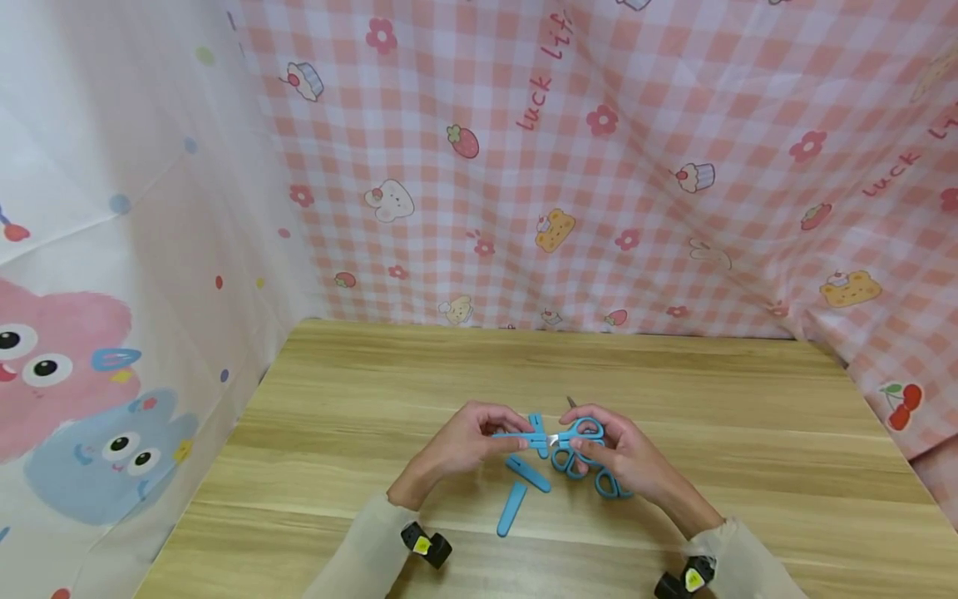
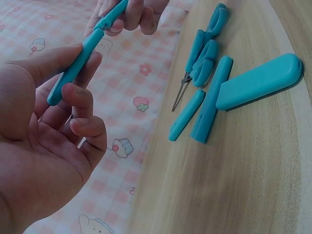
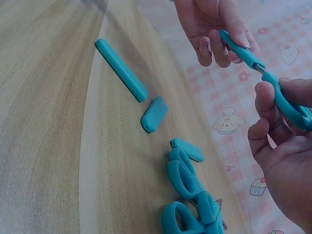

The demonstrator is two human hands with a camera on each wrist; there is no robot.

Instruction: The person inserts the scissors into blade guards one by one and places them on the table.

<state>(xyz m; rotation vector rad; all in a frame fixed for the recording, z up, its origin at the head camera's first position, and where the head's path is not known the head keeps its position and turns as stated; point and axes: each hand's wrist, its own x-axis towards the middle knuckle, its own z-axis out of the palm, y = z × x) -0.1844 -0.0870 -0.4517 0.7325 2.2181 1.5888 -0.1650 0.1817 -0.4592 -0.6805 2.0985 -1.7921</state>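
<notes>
My left hand (image 1: 466, 439) pinches a blue scissors cover (image 2: 78, 68) between thumb and fingers. Facing it, my right hand (image 1: 632, 456) grips a pair of scissors (image 3: 287, 108) by its blue handles. The blades point at the cover's mouth and are partly inside it; a short strip of metal shows between cover and handles in the right wrist view. How deep the tips sit is hidden. Below the hands lie more blue-handled scissors (image 2: 204, 63), with bare blades showing in the left wrist view.
Three loose blue covers lie on the wooden table (image 1: 337, 499): one near the front (image 1: 512, 509), another just behind it (image 1: 528, 473), and a third beyond the left fingers (image 1: 535, 420). A pink checked cloth (image 1: 479, 191) hangs behind the table's back edge.
</notes>
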